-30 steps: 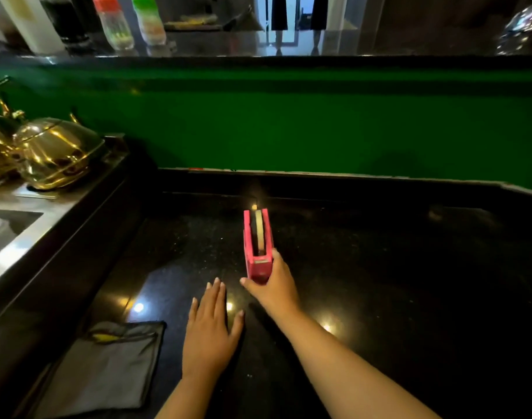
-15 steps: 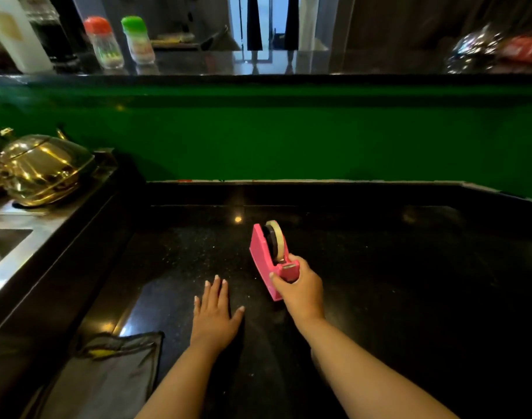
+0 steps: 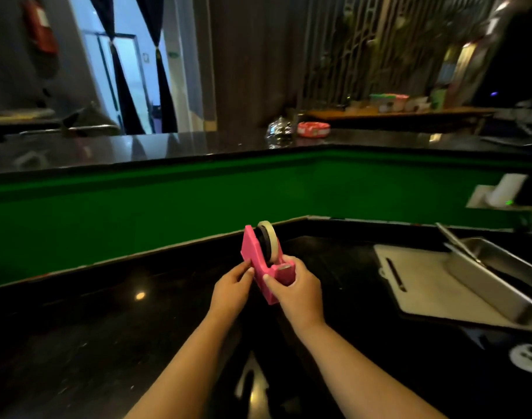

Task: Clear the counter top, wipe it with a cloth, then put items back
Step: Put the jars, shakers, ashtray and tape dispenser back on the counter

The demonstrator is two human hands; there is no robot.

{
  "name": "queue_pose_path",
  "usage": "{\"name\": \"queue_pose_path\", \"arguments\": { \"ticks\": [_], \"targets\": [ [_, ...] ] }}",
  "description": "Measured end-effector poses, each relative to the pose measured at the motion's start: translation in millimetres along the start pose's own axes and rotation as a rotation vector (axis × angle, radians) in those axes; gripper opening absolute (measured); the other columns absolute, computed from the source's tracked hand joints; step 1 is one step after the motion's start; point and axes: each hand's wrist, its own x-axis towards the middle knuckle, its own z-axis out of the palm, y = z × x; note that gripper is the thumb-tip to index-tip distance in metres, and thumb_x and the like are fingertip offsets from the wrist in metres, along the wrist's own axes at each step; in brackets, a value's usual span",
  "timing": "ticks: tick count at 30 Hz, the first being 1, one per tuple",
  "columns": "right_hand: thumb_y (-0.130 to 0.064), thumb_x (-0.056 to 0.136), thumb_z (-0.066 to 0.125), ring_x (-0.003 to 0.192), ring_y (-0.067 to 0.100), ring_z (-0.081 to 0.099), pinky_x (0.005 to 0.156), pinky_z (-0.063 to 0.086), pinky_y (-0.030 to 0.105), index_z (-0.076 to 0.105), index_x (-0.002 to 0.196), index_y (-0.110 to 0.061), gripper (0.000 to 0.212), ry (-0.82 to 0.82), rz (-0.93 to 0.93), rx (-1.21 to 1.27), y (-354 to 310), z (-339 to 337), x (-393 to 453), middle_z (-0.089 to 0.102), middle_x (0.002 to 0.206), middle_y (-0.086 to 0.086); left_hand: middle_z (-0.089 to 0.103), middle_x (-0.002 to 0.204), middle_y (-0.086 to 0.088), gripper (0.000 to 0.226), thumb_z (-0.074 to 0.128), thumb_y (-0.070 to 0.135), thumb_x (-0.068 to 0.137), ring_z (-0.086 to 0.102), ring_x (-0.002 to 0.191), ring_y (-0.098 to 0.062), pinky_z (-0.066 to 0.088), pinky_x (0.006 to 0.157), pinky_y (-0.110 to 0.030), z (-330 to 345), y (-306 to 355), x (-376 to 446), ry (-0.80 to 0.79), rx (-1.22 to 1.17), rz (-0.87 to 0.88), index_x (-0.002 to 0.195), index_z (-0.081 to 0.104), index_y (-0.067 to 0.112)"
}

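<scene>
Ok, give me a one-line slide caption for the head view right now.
Both hands, left and right, hold a pink tape dispenser above the black counter, cutting board at right.
</scene>
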Motion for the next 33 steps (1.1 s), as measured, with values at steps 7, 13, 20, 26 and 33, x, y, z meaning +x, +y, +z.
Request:
{"name": "queue_pose_path", "arguments": {
  "ticks": [7, 13, 20, 26, 33],
  "targets": [
    [-0.037, 0.075, 0.077, 0.085, 0.004, 0.065, 0.072, 0.052, 0.017, 0.064, 0.110, -0.025, 0.039, 0.238, -0.086, -0.063, -11, -95, 82, 0.069, 0.093, -0.011, 0.058, 0.134, -0.002, 0.041, 0.053, 0.022, 0.095, 0.055, 0.105, -0.007, 0.039, 0.079, -0.017, 81, 104, 61, -0.069, 0.053, 0.205, 0.136, 0.054, 0.023],
    [-0.038, 0.076, 0.077, 0.081, 0.006, 0.064, 0.067, 0.050, 0.017, 0.064, 0.108, -0.024, 0.037, 0.362, -0.179, -0.104, -36, -178, 185, 0.068, 0.092, -0.011, 0.058, 0.134, 0.001, 0.042, 0.053, 0.024, 0.094, 0.054, 0.119, -0.015, 0.037, 0.091, -0.022, 134, 218, 133, -0.099, 0.131, 0.357, 0.136, 0.054, 0.022],
    [-0.036, 0.078, 0.076, 0.081, 0.010, 0.060, 0.054, 0.034, 0.006, 0.061, 0.106, -0.021, 0.035, 0.433, -0.208, -0.127, -52, -245, 326, 0.062, 0.090, -0.009, 0.056, 0.134, -0.005, 0.053, 0.046, 0.010, 0.093, 0.058, 0.075, -0.008, 0.043, 0.059, -0.015, 194, 312, 227, -0.133, 0.164, 0.449, 0.144, 0.042, 0.024],
    [-0.041, 0.076, 0.075, 0.089, 0.017, 0.064, 0.069, 0.048, 0.027, 0.061, 0.106, -0.023, 0.038, 0.391, -0.113, -0.163, -24, -256, 418, 0.068, 0.100, -0.002, 0.052, 0.139, -0.007, 0.059, 0.049, 0.013, 0.090, 0.061, 0.104, -0.020, 0.048, 0.082, -0.026, 238, 325, 297, -0.148, 0.345, 0.443, 0.147, 0.037, 0.023],
    [-0.043, 0.080, 0.072, 0.096, 0.020, 0.064, 0.068, 0.047, 0.026, 0.059, 0.111, -0.021, 0.040, 0.315, -0.063, -0.219, -5, -240, 473, 0.067, 0.108, -0.001, 0.051, 0.140, -0.007, 0.059, 0.046, 0.012, 0.091, 0.063, 0.098, -0.021, 0.052, 0.079, -0.028, 252, 314, 349, -0.099, 0.472, 0.433, 0.147, 0.036, 0.029]
  ]
}}
